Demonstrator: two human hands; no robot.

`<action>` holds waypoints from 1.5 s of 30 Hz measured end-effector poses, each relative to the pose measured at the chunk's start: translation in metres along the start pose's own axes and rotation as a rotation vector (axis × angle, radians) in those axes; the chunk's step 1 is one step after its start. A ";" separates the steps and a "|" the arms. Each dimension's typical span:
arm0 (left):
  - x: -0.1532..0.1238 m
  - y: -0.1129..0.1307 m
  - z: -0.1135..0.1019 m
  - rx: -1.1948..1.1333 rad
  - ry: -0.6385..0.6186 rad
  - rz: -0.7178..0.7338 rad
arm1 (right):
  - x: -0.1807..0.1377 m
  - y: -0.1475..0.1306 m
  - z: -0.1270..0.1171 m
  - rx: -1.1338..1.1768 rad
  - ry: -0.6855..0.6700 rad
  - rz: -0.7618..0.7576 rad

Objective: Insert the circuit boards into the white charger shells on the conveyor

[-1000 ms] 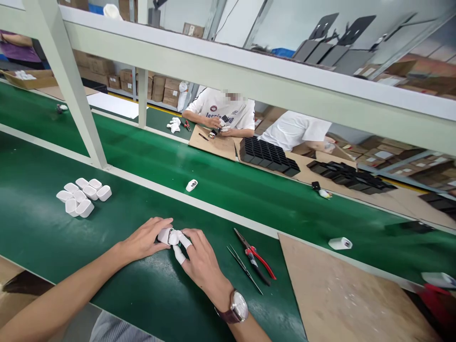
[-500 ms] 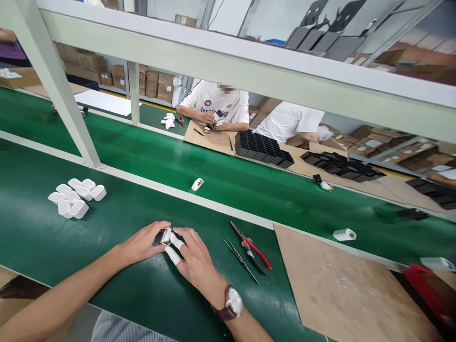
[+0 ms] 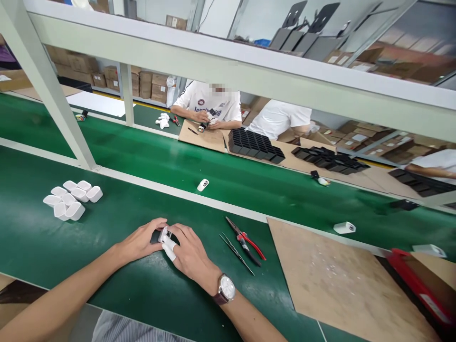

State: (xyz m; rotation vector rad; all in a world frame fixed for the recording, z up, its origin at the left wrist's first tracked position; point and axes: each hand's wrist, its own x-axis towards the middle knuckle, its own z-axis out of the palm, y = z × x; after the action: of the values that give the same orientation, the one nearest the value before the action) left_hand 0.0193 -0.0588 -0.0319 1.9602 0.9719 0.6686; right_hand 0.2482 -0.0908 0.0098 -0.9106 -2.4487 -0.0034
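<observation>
Low over the green bench, my left hand (image 3: 142,241) grips a small housing (image 3: 163,234) between thumb and fingers. It has a white rim and a darker side; most of it is hidden by my fingers. My right hand (image 3: 190,249), with white finger cots on two digits, closes on the same piece from the right, its fingertips at the rim. Right of that hand lie tweezers (image 3: 237,254) and red-handled long-nose pliers (image 3: 245,241). To the left stands a cluster of several white open housings (image 3: 67,199).
A brown board (image 3: 320,270) covers the bench at right, beside a red bin (image 3: 416,285). Behind runs a green belt (image 3: 149,164) carrying a white housing (image 3: 203,185) and other parts. A frame post (image 3: 60,95) rises at left. Across the belt, co-workers sit near black housings (image 3: 254,145).
The view has shifted slightly, moving the bench items leftward in the picture. Parts on the belt have moved right relative to the bench. My right fingers have closed in nearer the housing.
</observation>
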 end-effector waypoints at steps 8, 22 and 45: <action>0.002 0.007 -0.003 -0.025 -0.028 -0.023 | 0.006 0.007 -0.001 0.234 0.014 0.123; 0.001 0.010 -0.003 0.012 -0.005 0.009 | 0.001 0.026 -0.005 0.316 0.153 0.333; 0.035 0.036 -0.010 -1.092 0.241 -0.524 | -0.029 0.042 0.025 0.390 0.306 0.420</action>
State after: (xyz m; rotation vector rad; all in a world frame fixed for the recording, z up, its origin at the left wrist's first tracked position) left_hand 0.0457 -0.0383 0.0068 0.6505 0.9094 0.8742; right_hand 0.2804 -0.0714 -0.0328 -1.1265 -1.8531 0.4340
